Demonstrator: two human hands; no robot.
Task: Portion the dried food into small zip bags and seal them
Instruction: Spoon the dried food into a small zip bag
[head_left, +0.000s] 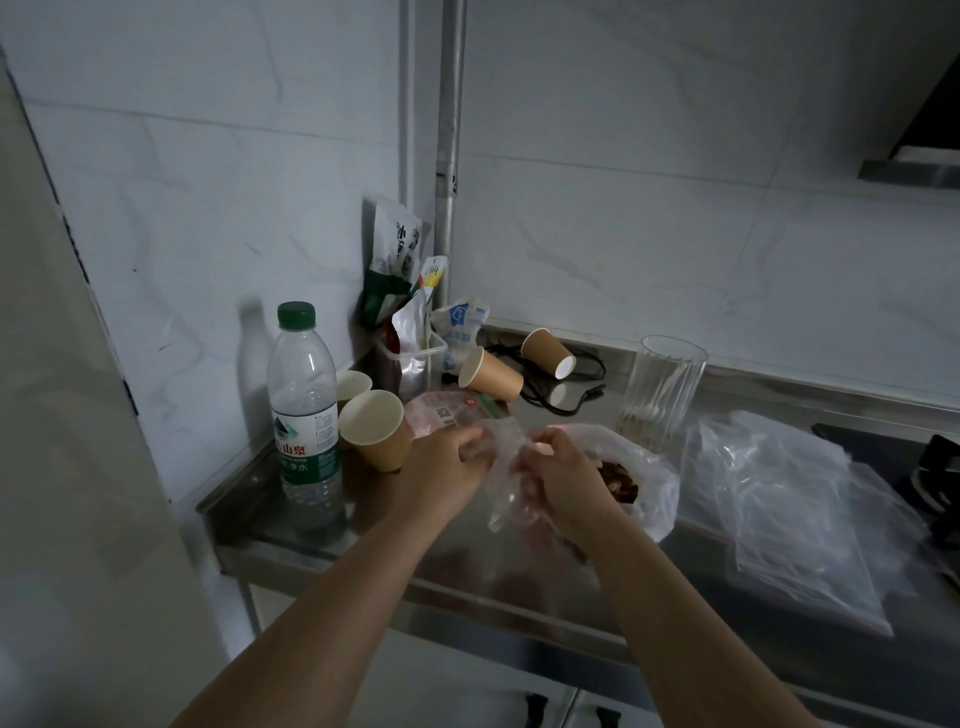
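Both my hands hold one small clear zip bag just above the steel counter. My left hand pinches its left top edge and my right hand grips its right side. What is inside the small bag I cannot tell. Just right of my right hand sits a larger open plastic bag with dark brown dried food showing in it. A pile of flat clear zip bags lies further right on the counter.
A water bottle and upright paper cups stand at the left. Two paper cups lie tipped behind, near a black cable and snack packets. A clear glass stands behind the food bag. A pink packet lies behind my hands.
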